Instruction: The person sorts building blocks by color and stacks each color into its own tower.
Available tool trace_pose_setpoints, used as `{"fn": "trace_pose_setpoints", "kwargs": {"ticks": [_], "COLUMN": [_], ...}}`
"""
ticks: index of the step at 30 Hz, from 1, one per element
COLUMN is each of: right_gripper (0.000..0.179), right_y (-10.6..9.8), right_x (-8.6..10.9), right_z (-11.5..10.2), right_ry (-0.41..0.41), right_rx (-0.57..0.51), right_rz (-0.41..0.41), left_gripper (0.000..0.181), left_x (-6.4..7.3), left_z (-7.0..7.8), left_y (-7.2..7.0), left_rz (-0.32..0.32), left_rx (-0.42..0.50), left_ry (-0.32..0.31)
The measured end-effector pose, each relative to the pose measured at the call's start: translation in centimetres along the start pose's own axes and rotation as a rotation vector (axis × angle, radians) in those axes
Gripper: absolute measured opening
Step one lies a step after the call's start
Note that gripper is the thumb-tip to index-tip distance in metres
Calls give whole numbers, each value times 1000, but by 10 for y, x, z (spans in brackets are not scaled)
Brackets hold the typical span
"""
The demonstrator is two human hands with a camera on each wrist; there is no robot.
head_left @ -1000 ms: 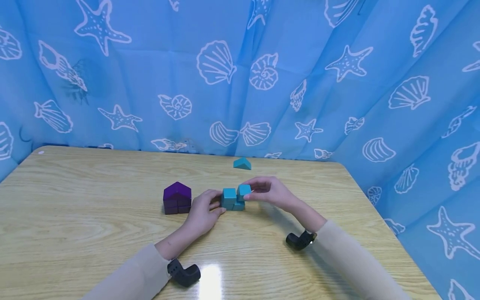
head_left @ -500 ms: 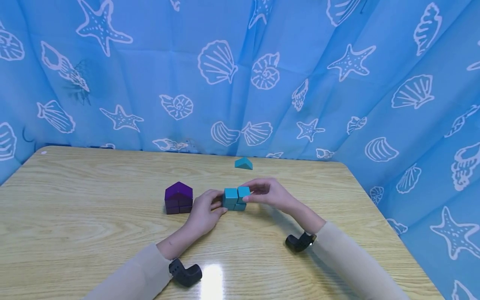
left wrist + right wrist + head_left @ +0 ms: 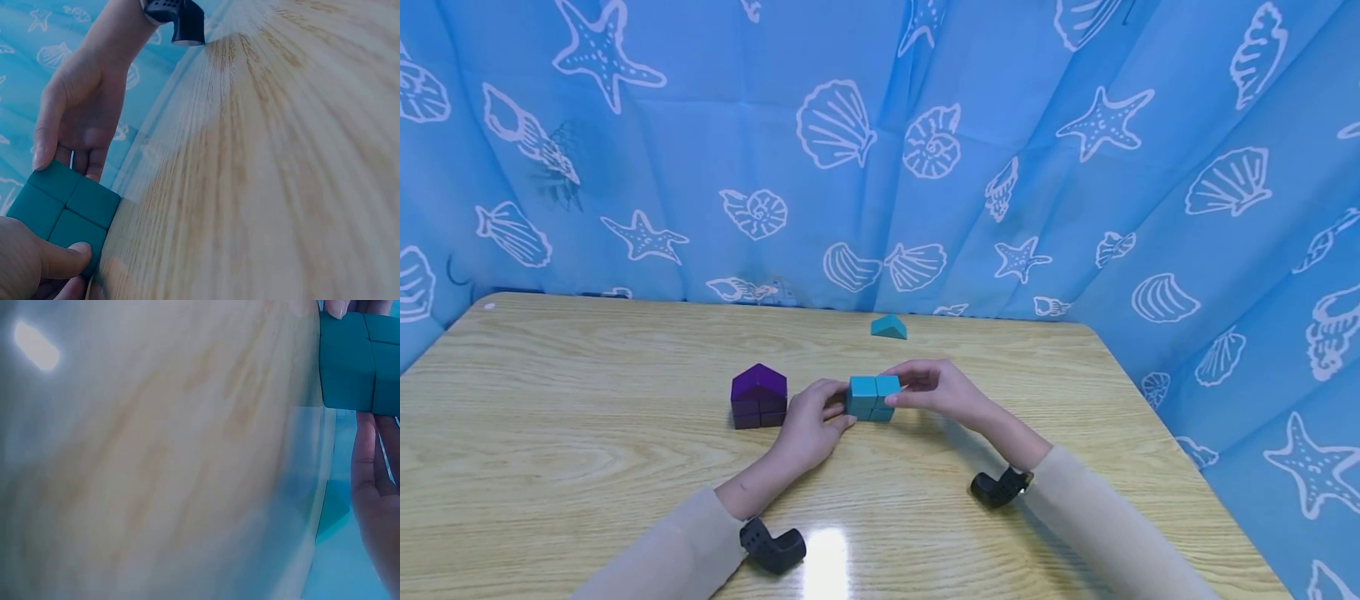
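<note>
In the head view several turquoise cubes form a block stack (image 3: 863, 398), two wide and two high, on the wooden table. My left hand (image 3: 807, 425) holds the stack's left side; in the left wrist view its thumb (image 3: 65, 259) lies on the front of a lower cube. At the upper right cube (image 3: 888, 386), my right hand (image 3: 936, 387) pinches with its thumb in front and fingers at the side and behind. The left wrist view shows the four-square front face (image 3: 65, 206) with thin seams between cubes.
A purple block house (image 3: 759, 397) with a peaked roof stands left of my left hand. Behind the stack, near the table's (image 3: 587, 375) back edge, lies a turquoise triangular block (image 3: 889, 327). A blue seashell curtain (image 3: 737, 150) hangs behind and to the right.
The upper right cube, tilted and apart from its neighbour a second ago, now sits level and flush beside it. My right hand moved slightly left with it; my left hand kept its hold.
</note>
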State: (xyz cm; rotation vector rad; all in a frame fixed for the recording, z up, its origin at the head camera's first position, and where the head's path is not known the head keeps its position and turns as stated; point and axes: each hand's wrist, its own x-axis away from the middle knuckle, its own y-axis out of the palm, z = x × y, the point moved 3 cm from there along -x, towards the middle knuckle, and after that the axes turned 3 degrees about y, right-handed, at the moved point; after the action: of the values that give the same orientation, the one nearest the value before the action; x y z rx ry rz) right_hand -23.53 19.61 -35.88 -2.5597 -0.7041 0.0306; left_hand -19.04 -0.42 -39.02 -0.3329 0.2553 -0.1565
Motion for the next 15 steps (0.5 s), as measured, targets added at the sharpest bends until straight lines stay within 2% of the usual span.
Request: {"fn": "trace_pose_setpoints", "kwargs": {"ticks": [15], "right_gripper": [40], "right_y": [0], "right_x": [1], "right_z": [-3], "right_ry": [-5], "right_rx": [-7], "right_rz": [-34], "left_gripper": [38], "left_x": [0], "left_z": [-1], "left_y": [0], "left_rz": [3], "left_rx": [-4], "left_ry": [19]}}
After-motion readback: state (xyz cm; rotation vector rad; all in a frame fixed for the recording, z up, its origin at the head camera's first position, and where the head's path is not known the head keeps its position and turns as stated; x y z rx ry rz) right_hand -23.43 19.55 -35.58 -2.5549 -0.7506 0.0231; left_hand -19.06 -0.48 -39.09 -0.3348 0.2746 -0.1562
